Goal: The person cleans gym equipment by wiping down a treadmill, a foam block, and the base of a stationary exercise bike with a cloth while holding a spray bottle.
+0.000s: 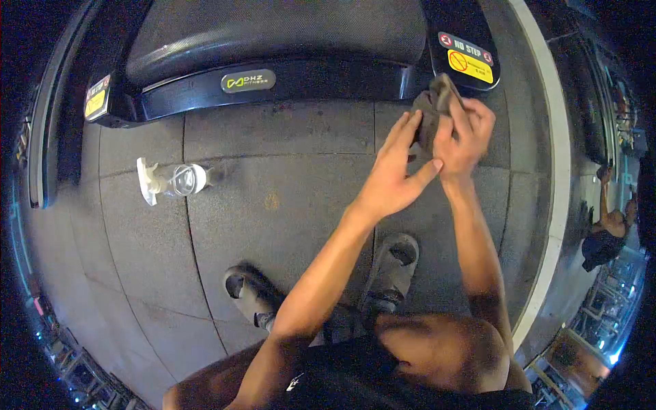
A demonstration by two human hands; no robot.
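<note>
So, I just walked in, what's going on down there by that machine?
A person is handling a dark cloth beside what looks like a treadmill. The cloth is bunched in the right hand, and the left hand is open against it. Both are near the machine's right rear corner, the one with the "NO STEP" label. A clear spray bottle is on the floor to the left, with neither hand on it.

Two hands are handling one cloth, and two shoes are standing on the floor. One spray bottle is lying nearby. One exercise machine is displaying one oval badge and two yellow stickers, while one distant figure is appearing at the far right.
</note>
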